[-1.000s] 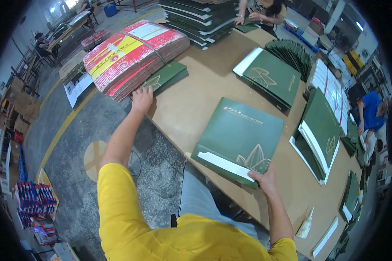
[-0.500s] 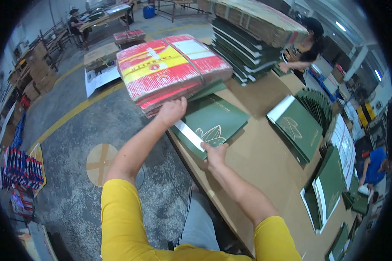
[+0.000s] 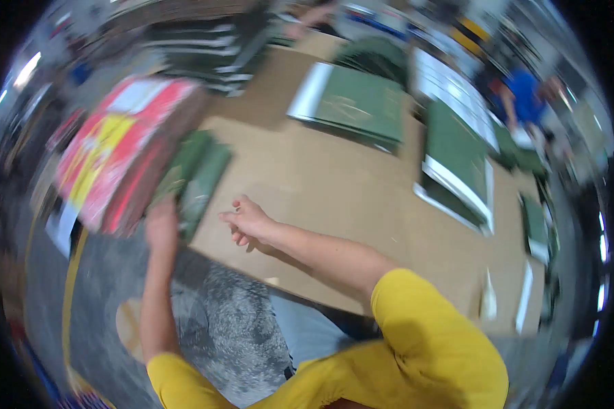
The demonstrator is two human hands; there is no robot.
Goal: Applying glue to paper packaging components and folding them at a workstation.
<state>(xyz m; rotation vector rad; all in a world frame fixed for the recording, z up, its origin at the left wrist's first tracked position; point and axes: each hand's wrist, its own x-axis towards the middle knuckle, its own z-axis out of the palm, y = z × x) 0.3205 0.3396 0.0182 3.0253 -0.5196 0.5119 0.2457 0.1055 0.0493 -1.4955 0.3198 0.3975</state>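
My right hand point(image 3: 247, 219) hangs over the near left corner of the brown cardboard-topped table point(image 3: 334, 191), fingers point(image 3: 237, 236) loosely curled and a little apart, gripping nothing, palm down, just off the surface as far as I can tell. My left hand point(image 3: 161, 226) is out past the table's left edge, pressed against the near end of the flat dark green cardboard folders point(image 3: 196, 178); the picture is smeared with motion, so I cannot tell whether those fingers are wrapped round the edge or only laid on it. The green folders lie on the table's left corner, slanting away from me, partly tucked beside and under the big red and yellow printed bundle of flattened cartons point(image 3: 119, 150), which sits just left of them and overhangs the grey floor point(image 3: 232, 327). Both my arms come in yellow sleeves point(image 3: 423, 334), the right forearm crossing the table's near edge. Further out, in the middle of the table, lies a green folder with a white strip along one side point(image 3: 358, 103); to its right more green and white folders point(image 3: 457, 160) are spread towards the far right edge. At the far end stands a dark stack of folders point(image 3: 205, 48), blurred. Beyond the right side, a person in a blue top point(image 3: 525, 92).
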